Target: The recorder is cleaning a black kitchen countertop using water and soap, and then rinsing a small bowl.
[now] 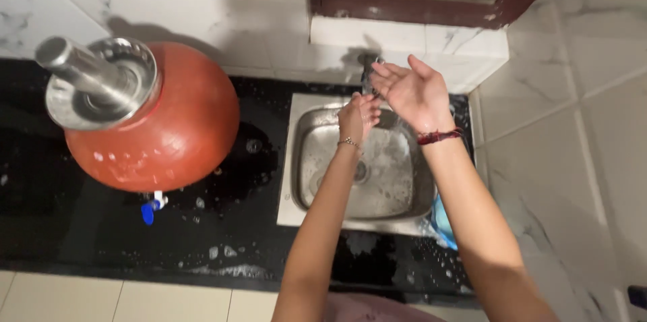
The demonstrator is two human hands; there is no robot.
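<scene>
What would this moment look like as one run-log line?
left hand open over sink | right hand open, palm up by tap | clay water pot left on wet black counter

Your left hand [358, 117] covers most of the tap [369, 69], so you cannot tell how its spout sits or whether water runs. Your right hand [412, 93] is slightly blurred at the fingers [387, 72]. Your forearms hide part of the sink [397, 180] and most of a blue thing [445, 224] at its right rim, too hidden to name. The window frame [431, 8] is cut off by the top edge. A pale pink shape [371, 308] at the bottom edge is cut off too.
</scene>
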